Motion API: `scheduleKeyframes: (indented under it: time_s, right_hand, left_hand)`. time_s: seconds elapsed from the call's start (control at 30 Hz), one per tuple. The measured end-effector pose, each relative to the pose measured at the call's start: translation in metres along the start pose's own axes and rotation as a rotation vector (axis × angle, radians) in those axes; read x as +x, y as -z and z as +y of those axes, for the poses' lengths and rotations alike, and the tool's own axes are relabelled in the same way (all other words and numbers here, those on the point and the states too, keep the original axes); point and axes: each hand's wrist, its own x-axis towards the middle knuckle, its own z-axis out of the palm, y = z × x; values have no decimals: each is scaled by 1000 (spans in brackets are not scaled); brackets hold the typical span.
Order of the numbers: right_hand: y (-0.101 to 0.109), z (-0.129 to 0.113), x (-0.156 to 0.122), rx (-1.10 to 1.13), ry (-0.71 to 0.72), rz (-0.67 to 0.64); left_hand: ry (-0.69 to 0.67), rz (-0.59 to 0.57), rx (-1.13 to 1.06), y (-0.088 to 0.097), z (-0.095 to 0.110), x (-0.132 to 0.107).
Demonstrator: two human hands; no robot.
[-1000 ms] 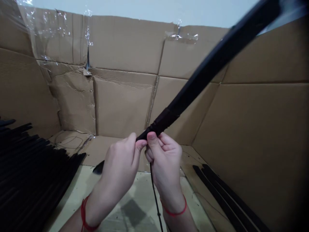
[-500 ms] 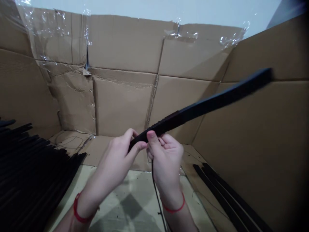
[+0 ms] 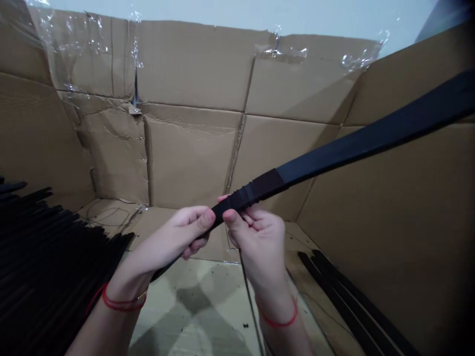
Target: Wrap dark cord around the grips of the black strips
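Note:
A long flat black strip (image 3: 356,143) with a ribbed, wrapped section (image 3: 256,190) runs from my hands up to the right edge of view. My left hand (image 3: 178,235) is closed round its lower end, thumb on top. Just to the right, my right hand (image 3: 256,237) pinches the strip at the ribbed part. A thin black cord (image 3: 250,301) hangs down from under my right hand. Both wrists wear red string bracelets.
Taped cardboard walls (image 3: 193,148) enclose the space on three sides. A large stack of similar black strips (image 3: 48,257) lies at the left. A few more black strips (image 3: 345,296) lie along the right wall. The floor (image 3: 193,316) is pale board with specks.
The strip's far end swung down from the top right, then rose a little and now reaches the right edge. My left hand slid lower along it; the right hand stayed.

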Motion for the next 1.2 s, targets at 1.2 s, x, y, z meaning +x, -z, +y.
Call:
scheduleKeyframes:
  time_s: [1.2]
  right_hand:
    - [2, -7, 2, 31, -110, -142]
  left_hand:
    - [43, 275, 38, -16, 3, 4]
